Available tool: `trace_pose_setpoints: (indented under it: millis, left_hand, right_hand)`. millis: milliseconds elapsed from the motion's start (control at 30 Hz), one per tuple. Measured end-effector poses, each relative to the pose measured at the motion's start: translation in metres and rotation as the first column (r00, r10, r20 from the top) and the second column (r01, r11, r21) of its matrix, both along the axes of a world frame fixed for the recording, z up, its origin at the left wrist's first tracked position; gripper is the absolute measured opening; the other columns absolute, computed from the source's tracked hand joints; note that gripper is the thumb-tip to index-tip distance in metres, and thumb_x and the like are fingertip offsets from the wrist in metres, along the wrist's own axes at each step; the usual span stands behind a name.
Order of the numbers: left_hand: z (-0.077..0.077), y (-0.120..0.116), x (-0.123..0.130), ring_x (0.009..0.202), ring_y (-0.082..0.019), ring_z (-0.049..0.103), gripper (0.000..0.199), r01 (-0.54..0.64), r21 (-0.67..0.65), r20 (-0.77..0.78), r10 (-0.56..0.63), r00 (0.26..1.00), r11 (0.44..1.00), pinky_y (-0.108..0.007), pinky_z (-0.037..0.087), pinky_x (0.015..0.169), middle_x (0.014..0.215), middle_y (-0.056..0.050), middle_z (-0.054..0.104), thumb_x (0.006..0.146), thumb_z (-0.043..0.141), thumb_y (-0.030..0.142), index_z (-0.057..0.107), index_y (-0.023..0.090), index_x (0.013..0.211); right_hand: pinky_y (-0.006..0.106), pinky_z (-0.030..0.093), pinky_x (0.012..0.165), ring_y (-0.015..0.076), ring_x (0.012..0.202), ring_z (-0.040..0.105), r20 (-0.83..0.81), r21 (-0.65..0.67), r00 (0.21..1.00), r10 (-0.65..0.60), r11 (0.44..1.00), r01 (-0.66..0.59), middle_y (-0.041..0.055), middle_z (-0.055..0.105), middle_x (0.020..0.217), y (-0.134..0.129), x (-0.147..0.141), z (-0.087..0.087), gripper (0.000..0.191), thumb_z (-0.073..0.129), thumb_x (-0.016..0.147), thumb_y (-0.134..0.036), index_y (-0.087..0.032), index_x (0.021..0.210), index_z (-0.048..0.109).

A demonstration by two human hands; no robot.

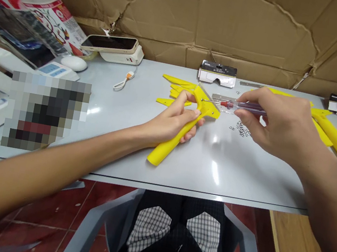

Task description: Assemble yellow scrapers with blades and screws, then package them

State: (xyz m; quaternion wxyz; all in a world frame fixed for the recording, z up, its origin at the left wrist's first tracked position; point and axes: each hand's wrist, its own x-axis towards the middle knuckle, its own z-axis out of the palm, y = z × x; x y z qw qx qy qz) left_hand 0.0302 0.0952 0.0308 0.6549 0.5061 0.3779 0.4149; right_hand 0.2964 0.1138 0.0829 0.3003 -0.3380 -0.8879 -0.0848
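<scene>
Screwdriver (243,106) pinched in a narrow grip by right hand (275,123), tip brought right up to the head of yellow plastic handle (163,153): fastening work by the look, with the tip seating squarely the next need. Left hand (172,120) closed firmly round that handle, holding it tilted over gray tabletop (147,170). Small metal nuts (241,129) scattered just beside, loose yellow pieces (174,92) lying behind.
</scene>
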Motion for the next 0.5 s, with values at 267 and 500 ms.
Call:
trace_pose_setpoints:
  millis: [267, 500]
  left_hand:
    - [-0.0003, 0.0005, -0.0007, 0.048, -0.007, 0.056, 0.037, -0.004, -0.006, -0.008, 0.004, 1.0, 1.0, -0.022, 0.038, 0.043, 0.092, 0.002, 0.07, 0.103, 0.07, 0.031, 0.039, 0.029, 0.122]
    - [0.0002, 0.0003, 0.0, 0.048, -0.007, 0.055, 0.033, 0.001, 0.011, -0.027, 0.0, 1.0, 1.0, -0.022, 0.039, 0.044, 0.093, 0.003, 0.069, 0.104, 0.067, 0.031, 0.037, 0.029, 0.12]
  right_hand:
    - [0.043, 0.057, 0.069, 0.0284, 0.078, 0.076, 0.01, -0.124, 1.0, -0.009, 0.992, 0.01, 0.0038, 0.081, 0.091, -0.0078, -0.0025, 0.0039, 0.03, 0.063, 0.1, -0.029, -0.031, 0.129, 0.071]
    - [0.04, 0.051, 0.062, 0.0275, 0.071, 0.074, -0.018, -0.035, 0.998, 0.059, 0.998, -0.06, 0.0035, 0.08, 0.088, -0.0015, -0.0015, -0.0003, 0.025, 0.06, 0.1, -0.033, -0.025, 0.122, 0.07]
